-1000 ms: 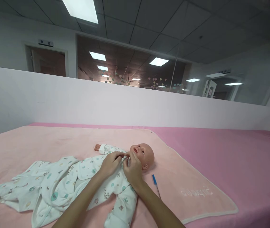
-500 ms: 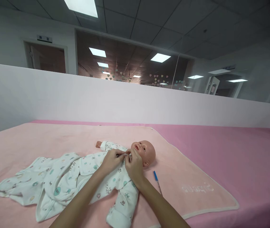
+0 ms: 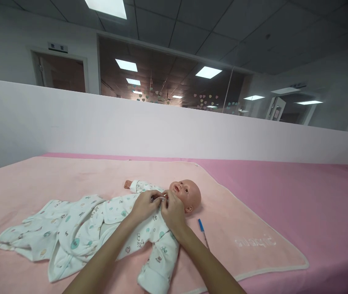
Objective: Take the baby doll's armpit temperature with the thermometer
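A baby doll [image 3: 189,194] lies on its back, its head to the right, dressed in a white baby gown [image 3: 79,230] with green and brown prints. Both of my hands meet at the neckline, just under the doll's chin. My left hand [image 3: 147,205] pinches the edge of the gown's collar between thumb and fingers. Close against it, my right hand [image 3: 173,209] pinches the same collar edge. A thin white strip of the neckline shows between my fingertips; whether a snap or a tie is there is hidden. One doll hand pokes out of the far sleeve.
Right of my right forearm lies a pen [image 3: 204,233] with a blue cap. Beneath the doll is a peach blanket [image 3: 238,220] with a pale edge and lettering, spread over a pink sheet [image 3: 299,196]. A low white wall [image 3: 161,130] stands behind.
My fingertips have shifted slightly at the collar, and a little more of the white strip shows between them. The doll, gown and pen stay in place; the view has tilted marginally.
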Available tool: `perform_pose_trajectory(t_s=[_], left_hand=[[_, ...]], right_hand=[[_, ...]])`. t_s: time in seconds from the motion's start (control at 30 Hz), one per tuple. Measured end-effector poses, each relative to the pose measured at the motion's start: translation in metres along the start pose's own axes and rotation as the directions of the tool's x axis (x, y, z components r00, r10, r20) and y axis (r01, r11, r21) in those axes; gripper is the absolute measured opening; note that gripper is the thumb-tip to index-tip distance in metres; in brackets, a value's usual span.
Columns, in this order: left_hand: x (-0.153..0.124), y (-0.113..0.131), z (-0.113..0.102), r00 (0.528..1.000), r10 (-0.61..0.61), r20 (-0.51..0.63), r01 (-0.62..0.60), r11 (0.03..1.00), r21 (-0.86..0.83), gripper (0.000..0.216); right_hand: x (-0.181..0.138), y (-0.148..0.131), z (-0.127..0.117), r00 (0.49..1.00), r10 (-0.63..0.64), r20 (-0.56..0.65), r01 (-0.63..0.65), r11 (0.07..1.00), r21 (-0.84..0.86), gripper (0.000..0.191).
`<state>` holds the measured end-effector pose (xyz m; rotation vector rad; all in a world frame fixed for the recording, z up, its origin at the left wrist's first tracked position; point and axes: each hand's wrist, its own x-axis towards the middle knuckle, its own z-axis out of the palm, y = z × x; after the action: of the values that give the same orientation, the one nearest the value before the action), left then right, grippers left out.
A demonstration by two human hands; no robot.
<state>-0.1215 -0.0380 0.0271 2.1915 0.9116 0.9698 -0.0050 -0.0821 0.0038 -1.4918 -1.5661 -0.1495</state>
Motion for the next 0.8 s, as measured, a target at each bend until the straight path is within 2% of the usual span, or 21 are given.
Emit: perform_pose_trajectory(t_s=[0.17,0.5,0.7,0.8], left_hand=[[0.0000,-0.0038,0.0014,1.000,-0.006,-0.019,0.004,0.997,-0.078,0.016],[0.0042,-0.0082,-0.0003,0.996,0.056,0.068,-0.033,0.951,-0.306,0.008],[0.0034,-0.0060,-0.0007,0.998,0.023,0.058,-0.006,0.963,-0.271,0.011],[0.0025,-0.0062,-0.0014,0.999,0.003,0.048,0.008,0.972,-0.235,0.013]], right_hand=[[-0.0003,0.0009,0.0000,1.000,-0.008,-0.011,0.008,1.000,0.015,0.025],[0.0000,0.0010,-0.0003,0.997,-0.006,-0.078,0.018,0.988,0.152,0.020],[0.0007,0.0019,0.0010,0.995,-0.028,-0.099,0.034,0.998,0.060,0.020],[0.0004,0.0016,0.0009,0.996,-0.057,-0.071,0.056,0.998,-0.006,0.023]])
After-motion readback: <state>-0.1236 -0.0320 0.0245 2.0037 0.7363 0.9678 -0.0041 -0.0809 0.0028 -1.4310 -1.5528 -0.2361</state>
